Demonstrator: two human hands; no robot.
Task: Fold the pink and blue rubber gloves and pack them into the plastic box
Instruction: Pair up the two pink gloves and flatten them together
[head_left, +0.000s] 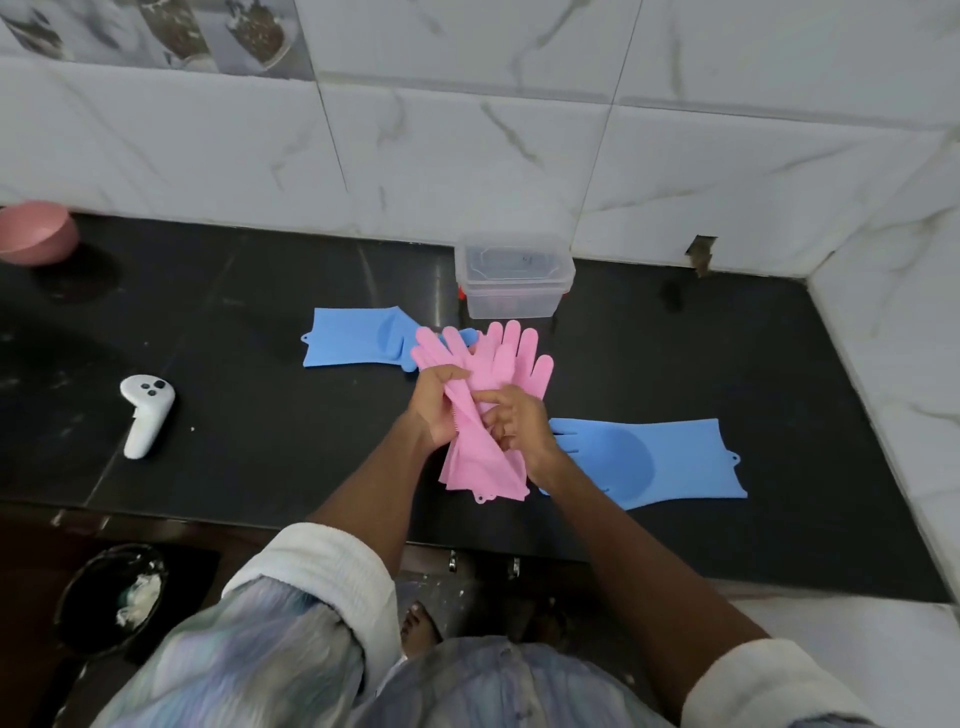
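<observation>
Two pink rubber gloves (498, 364) lie stacked together on the black counter, fingers pointing toward the wall. My left hand (439, 402) grips them near the palm from the left. My right hand (519, 426) pinches the same pink pair from the right, partly covering the cuffs. One blue glove (358, 338) lies flat to the left behind them, its fingers tucked under the pink ones. A second blue glove (660, 462) lies flat to the right of my right hand. The clear plastic box (514, 278), lid on, stands against the wall just behind the gloves.
A white handheld controller (145, 415) lies on the counter (260, 426) at the left. A pink bowl (36, 234) sits at the far left near the wall. Tiled walls close the back and right side. A dark bin (111, 597) stands on the floor below.
</observation>
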